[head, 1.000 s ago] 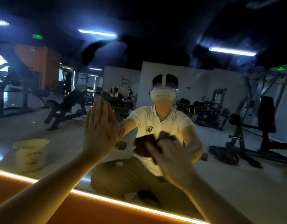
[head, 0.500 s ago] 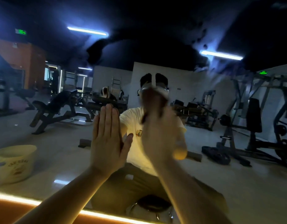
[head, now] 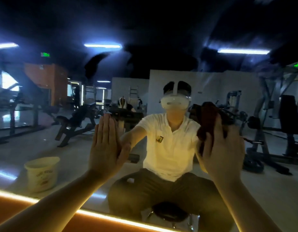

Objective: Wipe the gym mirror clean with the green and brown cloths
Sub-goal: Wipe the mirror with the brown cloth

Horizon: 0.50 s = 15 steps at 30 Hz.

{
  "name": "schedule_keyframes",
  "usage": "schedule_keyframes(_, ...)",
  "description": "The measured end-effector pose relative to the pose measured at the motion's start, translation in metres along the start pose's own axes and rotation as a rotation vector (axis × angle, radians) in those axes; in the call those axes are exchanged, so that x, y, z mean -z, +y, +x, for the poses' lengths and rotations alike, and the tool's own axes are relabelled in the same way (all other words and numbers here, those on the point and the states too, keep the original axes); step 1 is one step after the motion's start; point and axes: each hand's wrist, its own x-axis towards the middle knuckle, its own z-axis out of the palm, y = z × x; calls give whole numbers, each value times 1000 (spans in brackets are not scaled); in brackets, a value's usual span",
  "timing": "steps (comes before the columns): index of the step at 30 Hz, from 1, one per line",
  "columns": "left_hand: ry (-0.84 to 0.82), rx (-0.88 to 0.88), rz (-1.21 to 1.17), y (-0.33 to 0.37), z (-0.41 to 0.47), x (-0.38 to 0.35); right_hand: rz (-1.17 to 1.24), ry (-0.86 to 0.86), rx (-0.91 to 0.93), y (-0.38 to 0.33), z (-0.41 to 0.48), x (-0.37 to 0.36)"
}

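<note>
Left hand (head: pixel 106 144) flat on mirror (head: pixel 270 190), fingers straight, left of brown cloth (head: pixel 208 121); right hand (head: pixel 223 153) clutches cloth. Risk: bare palm smears glass.

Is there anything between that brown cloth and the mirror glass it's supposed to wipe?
Nothing visible. The right hand holds the brown cloth up against the mirror, with no object between cloth and glass. The left hand lies flat on the glass further left, apart from the cloth.
</note>
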Motion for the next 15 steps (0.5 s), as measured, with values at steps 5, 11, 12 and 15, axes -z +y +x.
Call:
schedule_keyframes(5,-33,7,51,7,2,17,139,-25,-177,-19,-14,1)
schedule_keyframes(11,-111,45,46,13,1,30,144,-69,-137,-32,-28,-3)
schedule_keyframes(12,-117,51,35,12,1,31,155,-56,-140,-34,-29,-5)
schedule_keyframes(15,-124,41,-24,8,1,35,173,7,-138,-44,-31,-14)
